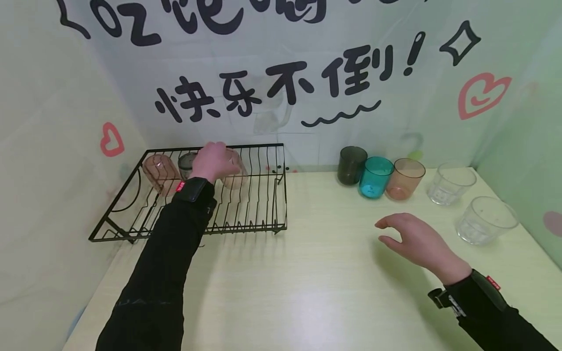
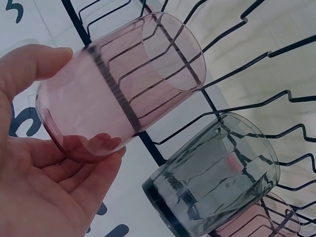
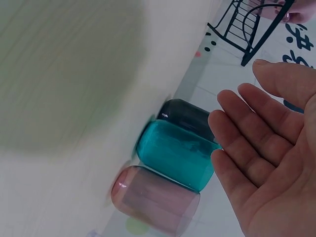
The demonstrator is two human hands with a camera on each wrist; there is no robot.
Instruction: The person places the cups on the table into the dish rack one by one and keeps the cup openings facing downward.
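A black wire rack [image 1: 283, 226] stands at the left, against the wall. My left hand [image 1: 215, 162] is at its back and holds a clear pink glass [image 2: 123, 84], thumb on one side and fingers on the other near the base. The glass lies tilted over the wires, its mouth towards the rack. Beside it, a grey glass [image 2: 217, 173] leans in the rack, and a second pink glass [image 1: 160, 170] lies farther left. Over the table at the right, my right hand [image 1: 421, 246] holds nothing, thumb and fingers apart and loosely bent.
Along the back wall stand a dark grey glass [image 1: 352, 165], a teal glass [image 1: 376, 178] and an amber-pink glass [image 1: 405, 179], close together. Two colourless glasses [image 1: 451, 184] [image 1: 485, 222] are by the right wall. A lettered cloth [image 1: 263, 141] hangs behind.
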